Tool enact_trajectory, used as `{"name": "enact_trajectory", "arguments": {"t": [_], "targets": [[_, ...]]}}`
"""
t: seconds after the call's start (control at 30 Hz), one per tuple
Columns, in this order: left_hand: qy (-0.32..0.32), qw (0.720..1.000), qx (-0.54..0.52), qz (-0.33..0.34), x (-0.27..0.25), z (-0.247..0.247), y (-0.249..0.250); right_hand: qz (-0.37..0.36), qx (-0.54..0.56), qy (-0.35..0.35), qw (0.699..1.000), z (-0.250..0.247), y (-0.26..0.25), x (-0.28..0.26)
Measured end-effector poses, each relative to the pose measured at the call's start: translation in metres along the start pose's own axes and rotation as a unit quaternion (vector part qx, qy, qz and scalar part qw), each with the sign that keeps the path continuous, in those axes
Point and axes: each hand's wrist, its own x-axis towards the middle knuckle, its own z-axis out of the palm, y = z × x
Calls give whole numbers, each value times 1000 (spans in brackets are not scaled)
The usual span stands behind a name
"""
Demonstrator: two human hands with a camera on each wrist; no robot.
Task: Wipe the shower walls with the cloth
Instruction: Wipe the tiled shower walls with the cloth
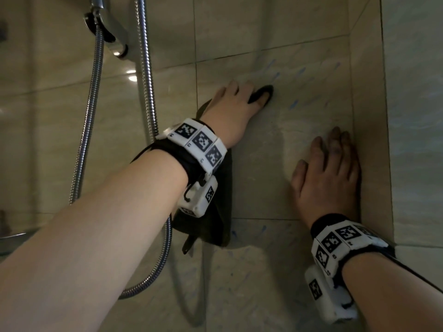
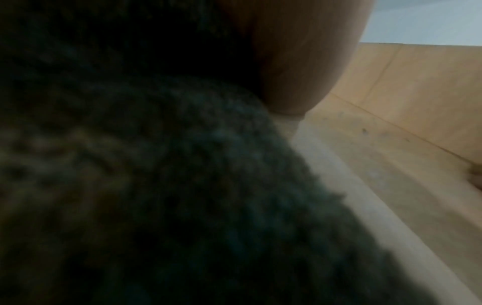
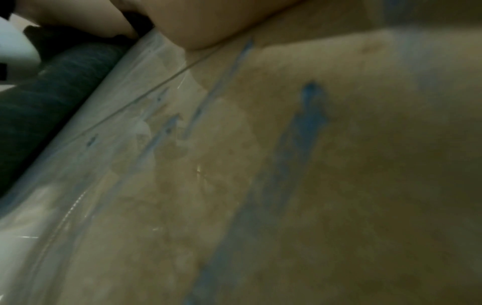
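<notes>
A dark cloth (image 1: 211, 224) lies against the beige tiled shower wall (image 1: 299, 51). My left hand (image 1: 232, 109) presses it flat to the tile, and a fold shows between thumb and forefinger. The rest of the cloth hangs below my wrist. In the left wrist view the cloth (image 2: 182, 185) fills most of the picture, blurred, under my hand. My right hand (image 1: 328, 173) rests flat on the bare wall close to the corner, fingers straight, holding nothing. Blue streaks (image 1: 293, 104) mark the tile between and above the hands. The right wrist view shows the streaks (image 3: 307, 115) up close.
A chrome shower hose (image 1: 91, 111) loops down the wall left of my left arm, beside a second hose or rail (image 1: 148, 80). A chrome fitting (image 1: 107, 32) juts out at top left. The side wall (image 1: 412, 116) meets this one just right of my right hand.
</notes>
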Motion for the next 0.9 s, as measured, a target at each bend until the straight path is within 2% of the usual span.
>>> {"name": "enact_trajectory", "arguments": {"t": [0.13, 0.23, 0.37, 0.57, 0.63, 0.73, 0.9], "targets": [[-10, 997, 48, 62, -12, 5, 8, 0, 1, -1, 1000, -1, 1, 0], [2, 995, 70, 73, -11, 5, 1, 0, 4, -3, 1000, 0, 0, 0], [10, 998, 56, 5, -3, 2, -11, 2, 4, 0, 1000, 1, 0, -1], [-10, 993, 28, -115, 16, -4, -21, -2, 3, -9, 1000, 0, 0, 0], [-7, 991, 22, -131, 20, -5, -21, -2, 3, -10, 1000, -1, 1, 0], [-1, 994, 16, -108, 17, -4, -18, -4, 3, -9, 1000, 0, 1, 0], [19, 999, 27, 1, -1, 3, -8, -2, 3, -8, 1000, 0, 1, 0]]}}
